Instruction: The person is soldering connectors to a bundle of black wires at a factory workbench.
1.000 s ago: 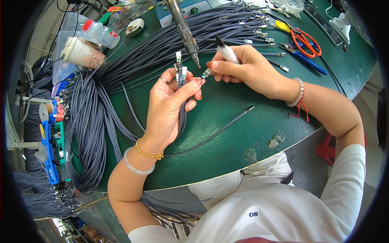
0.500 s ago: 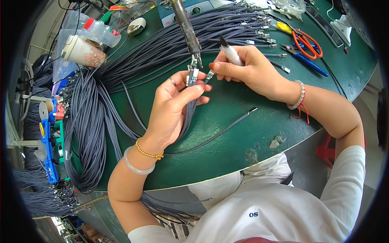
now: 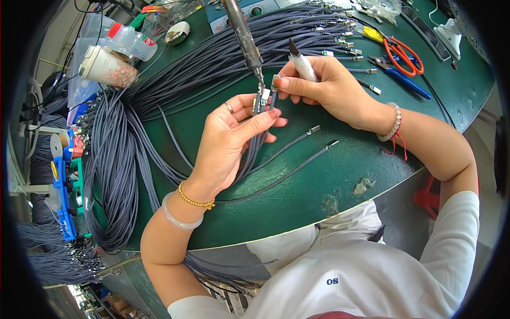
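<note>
My left hand (image 3: 236,127) is closed round a small bundle of dark braided cables (image 3: 254,146), their metal connector ends (image 3: 264,97) pointing up between thumb and fingers. My right hand (image 3: 324,87) pinches one cable's connector (image 3: 275,82) between thumb and forefinger, just right of the bundle. The same hand also grips a dark-tipped pointed tool (image 3: 304,68) with a white wrapped handle, its tip up. Down from above comes a metal rod like a soldering iron (image 3: 245,40), its narrow tip close to the held connectors; whether they touch I cannot tell.
Two single cables, one with a metal connector (image 3: 313,129), lie on the green table (image 3: 287,207) below my hands. Behind stretches a large cable bundle (image 3: 196,69). Orange-handled scissors (image 3: 402,57) and blue-handled cutters (image 3: 406,82) lie right; a cup (image 3: 109,66) and bottle (image 3: 133,43) stand left.
A second cable with a connector now lies on the table above the first. My right hand has stayed near the bundle and now pinches a connector higher up, nearer the rod's tip.
</note>
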Available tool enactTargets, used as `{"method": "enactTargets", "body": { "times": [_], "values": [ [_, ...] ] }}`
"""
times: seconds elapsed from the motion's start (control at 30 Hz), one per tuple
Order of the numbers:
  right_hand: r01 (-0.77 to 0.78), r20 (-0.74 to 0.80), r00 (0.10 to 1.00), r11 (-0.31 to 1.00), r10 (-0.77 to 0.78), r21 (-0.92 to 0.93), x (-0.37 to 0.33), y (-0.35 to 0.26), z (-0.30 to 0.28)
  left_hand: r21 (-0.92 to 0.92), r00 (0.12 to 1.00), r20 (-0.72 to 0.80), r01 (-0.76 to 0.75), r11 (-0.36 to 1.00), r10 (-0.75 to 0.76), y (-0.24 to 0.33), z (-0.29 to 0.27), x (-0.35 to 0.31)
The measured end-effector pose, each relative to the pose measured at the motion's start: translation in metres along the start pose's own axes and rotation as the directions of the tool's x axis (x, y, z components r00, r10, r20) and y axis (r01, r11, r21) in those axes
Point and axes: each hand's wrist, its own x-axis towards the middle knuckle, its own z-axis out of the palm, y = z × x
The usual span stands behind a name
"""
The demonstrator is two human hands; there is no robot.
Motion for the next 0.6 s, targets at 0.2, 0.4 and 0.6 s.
{"method": "enactTargets", "body": {
  "times": [0.2,0.4,0.6],
  "values": [
    [-0.026,0.027,0.999,0.998,0.025,0.053,-0.0012,-0.0028,0.0010,0.019,1.000,-0.026,-0.010,1.000,0.011,-0.0017,-0.0022,0.0003],
    [0.001,-0.037,0.999,0.998,0.001,0.066,-0.0015,0.0009,0.0005,0.063,0.999,-0.038,-0.018,0.998,0.020,-0.0015,0.0028,0.0021],
    [-0.043,-0.008,0.999,0.999,0.043,-0.018,-0.0016,-0.0012,-0.0061,0.054,0.999,-0.030,-0.014,0.998,0.015,-0.0032,0.0029,0.0036]
  ]
}}
